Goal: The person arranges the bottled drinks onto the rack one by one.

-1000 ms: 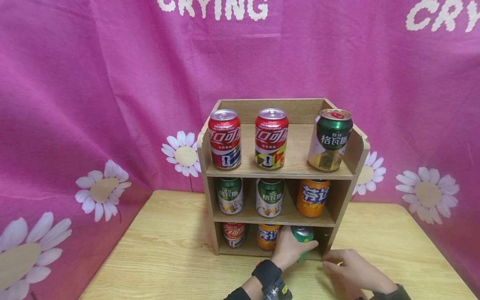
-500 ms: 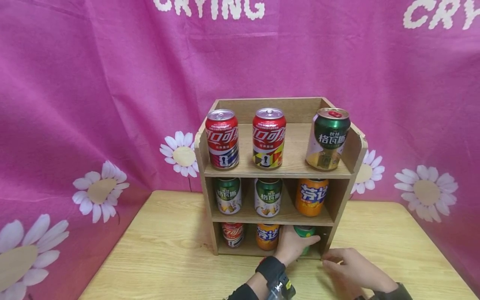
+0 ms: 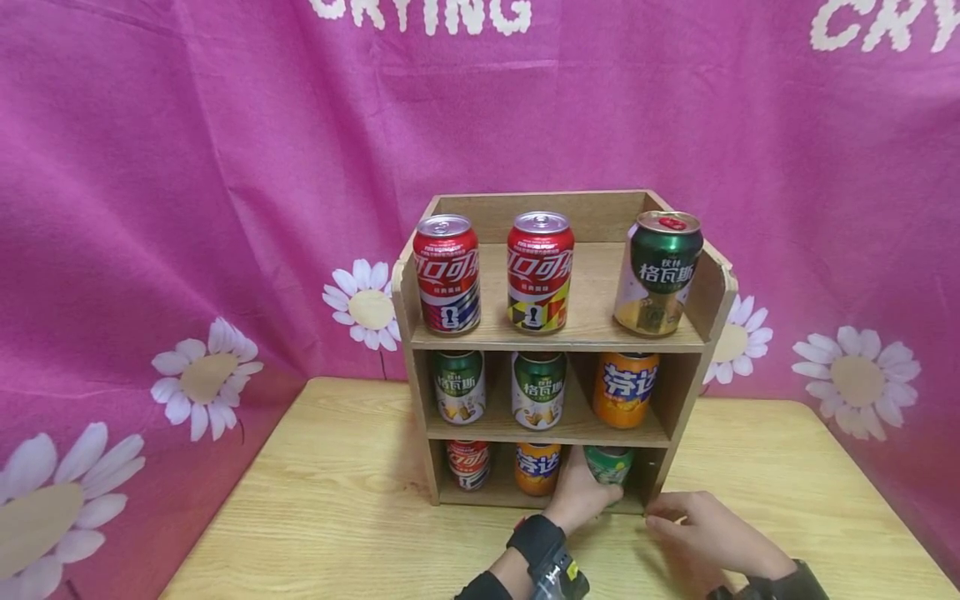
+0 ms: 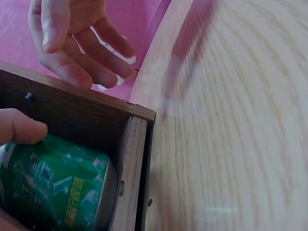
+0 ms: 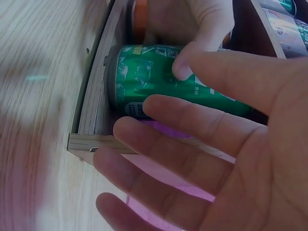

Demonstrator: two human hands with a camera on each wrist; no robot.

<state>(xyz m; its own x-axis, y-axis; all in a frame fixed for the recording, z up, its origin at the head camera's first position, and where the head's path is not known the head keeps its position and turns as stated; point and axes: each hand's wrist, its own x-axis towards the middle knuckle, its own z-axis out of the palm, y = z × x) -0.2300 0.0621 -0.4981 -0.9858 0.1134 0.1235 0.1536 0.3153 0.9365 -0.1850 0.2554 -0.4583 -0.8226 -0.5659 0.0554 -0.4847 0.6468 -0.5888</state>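
In the head view, a small wooden shelf unit [image 3: 495, 343] stands on the table. My left hand [image 3: 579, 493] reaches into its bottom right compartment and holds a green drink can [image 3: 611, 465], which stands upright there. The thumb lies across the can's front in the right wrist view, and the other fingers are hidden on its left side. Just outside the unit's lower right corner is my right hand [image 3: 705, 527], fingers relaxed and holding nothing. Beside the green can stands an orange Fanta can [image 3: 537, 468], with a red cola can [image 3: 468, 465] at the far left.
Two red cola cans [image 3: 538, 273] and a green-and-gold kvass can [image 3: 658, 273] stand on the top shelf. Two kvass cans [image 3: 538, 392] and an orange can [image 3: 626, 392] fill the middle one. A pink daisy-printed cloth [image 3: 285, 167] hangs behind the wooden table [image 3: 337, 483].
The green can has gone from tilted at the compartment's front to upright inside it. My left thumb has moved lower on the can. The right hand has stayed put.
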